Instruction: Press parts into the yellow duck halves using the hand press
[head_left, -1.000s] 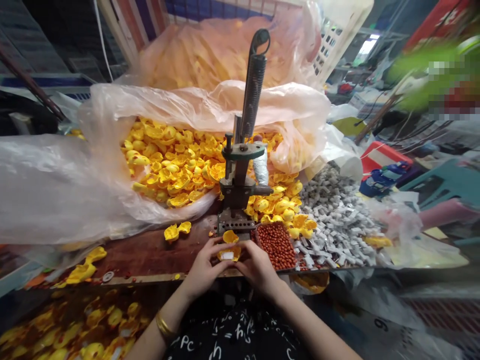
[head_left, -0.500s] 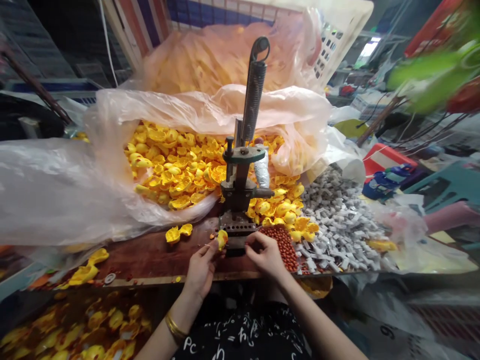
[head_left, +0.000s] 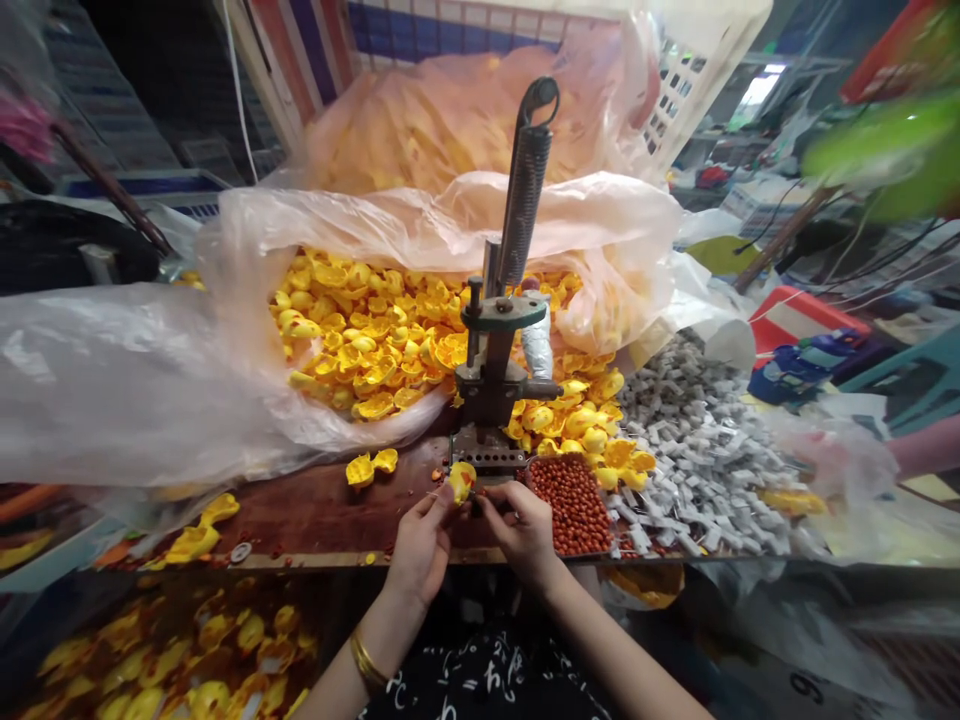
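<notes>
My left hand (head_left: 420, 540) is closed in a pinch on a small yellow plastic shell (head_left: 461, 482) with a red spot, just in front of the base of a hand press (head_left: 491, 400). Close by on the right, my right hand (head_left: 526, 528) has its fingertips pressed together near the shell; whatever is between them is too small to make out. Beside my right hand sits a tray of small red-brown beads (head_left: 568, 500). Two loose yellow shell pieces (head_left: 360, 470) lie on the brown tabletop (head_left: 300, 515) to the left of the press.
Behind the press, an open plastic bag (head_left: 337, 215) spills many yellow shells (head_left: 375, 335). Small grey-white parts (head_left: 690, 450) are heaped at the right. More shells (head_left: 202, 640) lie below the table's front edge at the left. A blue-and-red item (head_left: 802, 360) stands far right.
My right hand has moved away from beside the bead tray, leftward to the shell in my left hand. The whole view has shifted slightly; more of the bead tray shows.
</notes>
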